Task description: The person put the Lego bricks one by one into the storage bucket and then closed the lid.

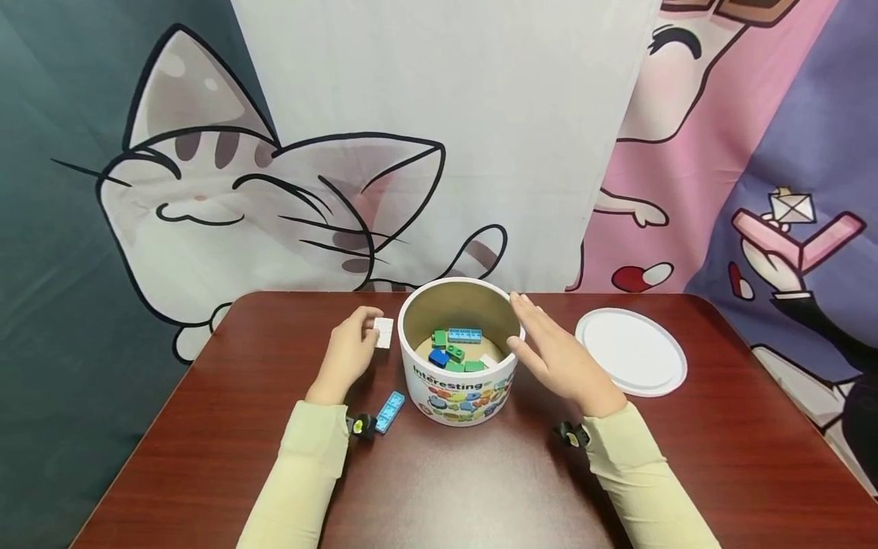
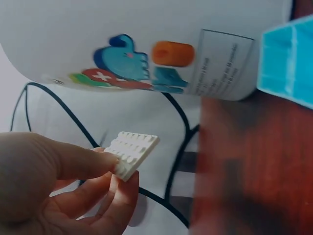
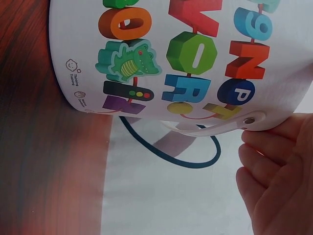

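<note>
Between thumb and fingers, my left hand [image 1: 348, 352] pinches a white studded building plate [image 2: 132, 152], held just left of the bucket's rim. The round white bucket [image 1: 458, 395] stands on the table, printed with "Interesting" and colourful pictures. Inside it lie several building bricks, among them a light blue one [image 1: 464, 335], a dark blue one [image 1: 439, 357] and green ones [image 1: 455, 353]. My right hand [image 1: 559, 354] is at the bucket's right side, its fingers extended and fingertips right at the rim, near the handle's rivet [image 3: 249, 121] in the right wrist view.
Left of the bucket, by my left wrist, a light blue brick [image 1: 389, 412] lies on the brown table [image 1: 439, 488]. The round white lid [image 1: 632, 352] lies flat at the right. Behind the table hangs a cloth with cartoon cats [image 1: 206, 252].
</note>
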`<action>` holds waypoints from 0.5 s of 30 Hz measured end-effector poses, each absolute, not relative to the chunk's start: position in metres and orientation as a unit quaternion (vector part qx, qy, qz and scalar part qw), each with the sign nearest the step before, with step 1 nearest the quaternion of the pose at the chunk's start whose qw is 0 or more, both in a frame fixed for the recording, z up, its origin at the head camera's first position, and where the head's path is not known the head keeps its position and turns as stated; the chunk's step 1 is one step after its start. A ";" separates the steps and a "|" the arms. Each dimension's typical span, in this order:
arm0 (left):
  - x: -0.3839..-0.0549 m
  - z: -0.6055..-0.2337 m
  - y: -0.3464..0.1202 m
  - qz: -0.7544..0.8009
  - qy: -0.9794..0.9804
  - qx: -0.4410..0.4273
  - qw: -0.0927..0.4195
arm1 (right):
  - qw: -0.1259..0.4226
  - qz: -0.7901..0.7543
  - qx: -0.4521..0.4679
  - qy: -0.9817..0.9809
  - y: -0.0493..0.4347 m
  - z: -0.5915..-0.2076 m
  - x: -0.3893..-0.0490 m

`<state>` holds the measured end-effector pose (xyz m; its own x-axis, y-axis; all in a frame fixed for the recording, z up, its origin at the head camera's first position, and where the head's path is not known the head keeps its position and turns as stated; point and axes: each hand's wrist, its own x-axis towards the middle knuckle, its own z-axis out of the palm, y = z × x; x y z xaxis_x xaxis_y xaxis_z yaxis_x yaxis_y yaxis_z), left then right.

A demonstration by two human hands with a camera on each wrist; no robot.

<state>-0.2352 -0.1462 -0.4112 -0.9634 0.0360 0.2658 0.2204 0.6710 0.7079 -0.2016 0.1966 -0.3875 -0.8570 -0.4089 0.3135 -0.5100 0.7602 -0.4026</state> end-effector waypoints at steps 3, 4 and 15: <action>-0.233 -0.404 -0.145 -0.412 -0.899 -0.074 0.128 | 0.103 0.243 0.248 -0.932 0.196 -0.386 -0.202; -0.232 -0.401 -0.145 -0.413 -0.898 -0.077 0.131 | 0.103 0.243 0.249 -0.932 0.196 -0.386 -0.203; -0.214 -0.369 -0.144 -0.429 -0.883 -0.112 0.152 | 0.104 0.245 0.252 -0.930 0.196 -0.387 -0.202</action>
<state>-0.2138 -0.1437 -0.3690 -0.9285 0.0673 0.3652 0.3286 0.6069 0.7236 -0.2016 0.1961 -0.3871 -0.8510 -0.4180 0.3179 -0.5204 0.7525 -0.4037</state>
